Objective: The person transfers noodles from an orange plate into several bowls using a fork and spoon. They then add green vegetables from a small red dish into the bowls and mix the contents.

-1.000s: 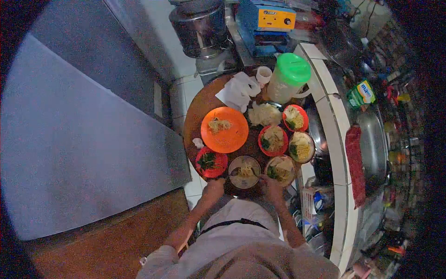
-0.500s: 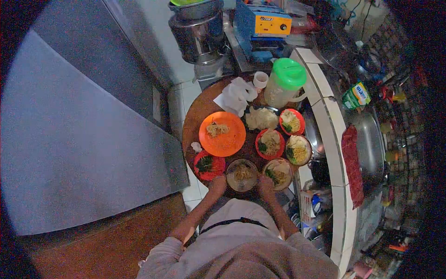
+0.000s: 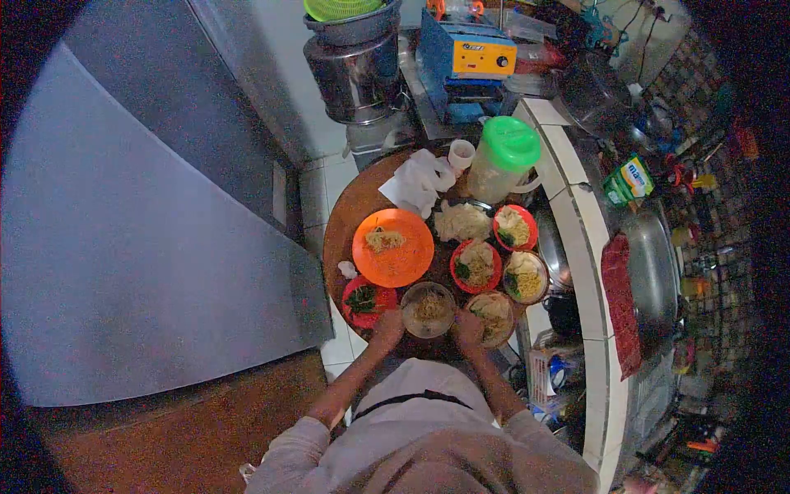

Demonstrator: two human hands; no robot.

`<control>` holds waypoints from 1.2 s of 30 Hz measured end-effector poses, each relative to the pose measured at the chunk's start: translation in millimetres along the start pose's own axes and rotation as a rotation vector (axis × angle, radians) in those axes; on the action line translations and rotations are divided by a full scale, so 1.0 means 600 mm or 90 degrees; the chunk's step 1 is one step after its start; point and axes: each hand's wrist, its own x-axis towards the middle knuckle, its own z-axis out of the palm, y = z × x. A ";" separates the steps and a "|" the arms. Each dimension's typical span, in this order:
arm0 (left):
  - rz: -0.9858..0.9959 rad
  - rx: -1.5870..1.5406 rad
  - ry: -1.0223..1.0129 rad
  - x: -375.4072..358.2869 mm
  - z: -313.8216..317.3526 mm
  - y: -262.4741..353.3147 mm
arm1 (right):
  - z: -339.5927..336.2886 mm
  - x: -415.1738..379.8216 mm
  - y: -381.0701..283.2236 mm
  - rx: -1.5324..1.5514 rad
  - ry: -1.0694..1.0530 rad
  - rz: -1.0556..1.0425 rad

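Observation:
A clear bowl with noodles (image 3: 429,310) stands near the front edge of the round table, between my two hands. My left hand (image 3: 390,323) is at its left side, just below a red bowl of green leaves (image 3: 362,301). My right hand (image 3: 468,328) is at its right side and overlaps a clear bowl of food with a pale piece on top (image 3: 494,318). The fingers of both hands look curled; what they hold, if anything, is too small and grainy to name.
An orange plate (image 3: 411,267) with some noodles lies on the round table (image 3: 341,214). Farther right are filled bowls, including a red bowl (image 3: 476,266). A green-lidded pitcher (image 3: 502,160) and a white plastic bag (image 3: 417,183) stand behind. A tiled ledge (image 3: 580,239) borders the right.
The view has tilted slightly, so the table's things sit a little lower. My right hand now covers more of the right clear bowl's left side. The left hand has barely moved.

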 end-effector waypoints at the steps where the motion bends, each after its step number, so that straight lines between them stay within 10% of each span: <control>1: 0.000 -0.034 -0.004 0.003 0.001 0.000 | -0.011 0.012 -0.012 -0.019 -0.091 0.053; 9: -0.043 -0.002 -0.048 0.037 0.015 -0.005 | 0.100 -0.015 0.024 0.042 -0.019 0.126; 11: 0.019 0.033 -0.052 0.013 -0.042 0.026 | 0.213 -0.047 0.085 -0.037 0.389 -0.067; 12: 0.024 0.032 -0.054 0.009 -0.038 0.020 | 0.149 -0.067 0.063 -0.041 0.390 -0.063; 14: 0.011 0.025 -0.023 -0.004 -0.016 -0.006 | -0.003 -0.007 -0.021 0.146 -0.064 0.175; 17: 0.064 -0.011 -0.044 -0.008 0.000 -0.038 | -0.140 -0.012 -0.100 0.141 -0.044 0.184; 23: 0.219 0.064 0.032 0.001 0.133 -0.147 | -0.069 -0.039 -0.065 0.237 0.063 0.143; 26: 0.238 0.083 0.086 -0.044 0.041 -0.076 | -0.071 -0.046 -0.062 0.263 0.068 0.118; 36: 0.046 0.048 0.011 -0.079 -0.007 0.009 | -0.109 -0.057 -0.049 0.263 0.034 0.035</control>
